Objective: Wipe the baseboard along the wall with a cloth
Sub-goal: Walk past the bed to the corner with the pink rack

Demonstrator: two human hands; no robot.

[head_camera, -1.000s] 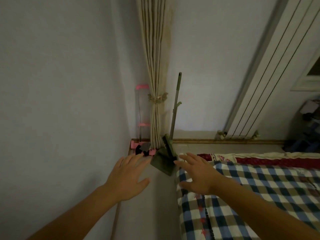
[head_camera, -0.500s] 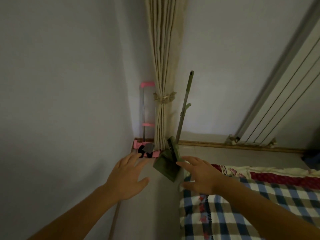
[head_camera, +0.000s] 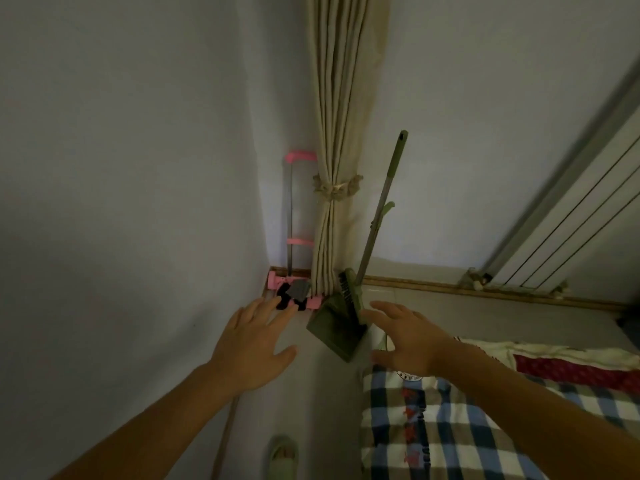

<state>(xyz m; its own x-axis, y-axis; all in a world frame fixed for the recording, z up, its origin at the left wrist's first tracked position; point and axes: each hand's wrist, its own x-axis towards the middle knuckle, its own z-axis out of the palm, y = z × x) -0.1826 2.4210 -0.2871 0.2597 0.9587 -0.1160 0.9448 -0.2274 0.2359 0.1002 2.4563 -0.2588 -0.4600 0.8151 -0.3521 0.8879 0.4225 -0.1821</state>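
Both my hands are stretched out in front of me, palms down and holding nothing. My left hand (head_camera: 254, 344) sits a little left of the frame's centre with its fingers spread and straight, the tips reaching toward the pink trolley base (head_camera: 294, 294) in the corner. My right hand (head_camera: 407, 337) is just right of centre, fingers loosely fanned, hovering above the near corner of the bed with its checked blanket (head_camera: 450, 427) at the lower right.

The baseboard (head_camera: 485, 289), a thin wooden strip, runs along the foot of the far wall from the corner toward the right edge of the frame; another stretch follows the left wall down toward the bottom of the frame. I see no cloth in either hand.

Between my hands stands a green dustpan (head_camera: 334, 327) with a brush clipped in it, its long handle leaning up against the far wall. Just to its left hangs a beige curtain (head_camera: 341, 133), tied at mid-height. A white radiator (head_camera: 571, 202) slants across the upper right. At the bottom centre, a slipper (head_camera: 282, 457) rests on the floor.
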